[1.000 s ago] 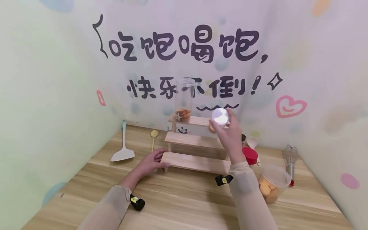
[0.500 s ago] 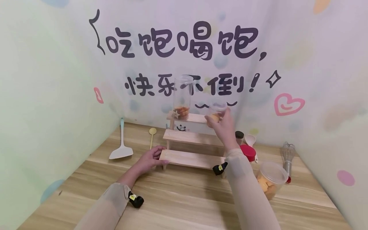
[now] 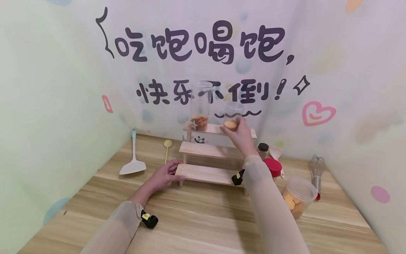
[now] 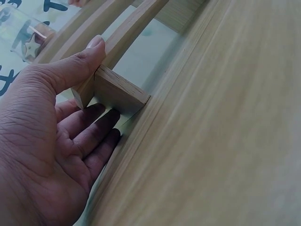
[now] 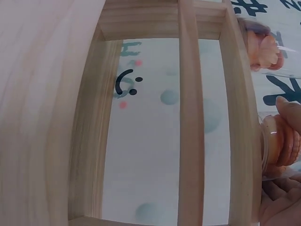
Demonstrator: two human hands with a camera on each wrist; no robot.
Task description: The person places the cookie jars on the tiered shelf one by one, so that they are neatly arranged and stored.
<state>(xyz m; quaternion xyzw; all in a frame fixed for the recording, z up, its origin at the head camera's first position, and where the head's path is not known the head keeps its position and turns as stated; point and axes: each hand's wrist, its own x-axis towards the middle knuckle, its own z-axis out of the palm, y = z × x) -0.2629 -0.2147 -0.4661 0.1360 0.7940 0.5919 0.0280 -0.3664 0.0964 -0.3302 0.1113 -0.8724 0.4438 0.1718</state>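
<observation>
A three-step wooden display rack (image 3: 203, 173) stands on the table. My left hand (image 3: 165, 175) grips its lower left end, thumb on the step's edge and fingers curled below, as the left wrist view shows. My right hand (image 3: 240, 137) holds a short clear jar (image 3: 233, 112) with round orange-brown biscuits in it, upright at the top step's right half. In the right wrist view the jar's base (image 5: 265, 146) is right at that step, fingers and thumb around its sides. A taller clear jar (image 3: 201, 102), partly filled with similar pieces, stands at the top step's left end, a small star on its front.
Left of the rack lie a white spatula (image 3: 133, 165) and a yellow spoon (image 3: 167, 148). To the right are a black-lidded jar (image 3: 263, 148), a red-lidded jar (image 3: 272, 166), a white spoon (image 3: 276, 153), a whisk (image 3: 317, 173) and a clear tub of orange pieces (image 3: 298, 197). A printed wall backs the table.
My right hand has moved the short jar left and back onto the rack's top step, turning it from lid toward the camera to upright. My left hand stays on the rack.
</observation>
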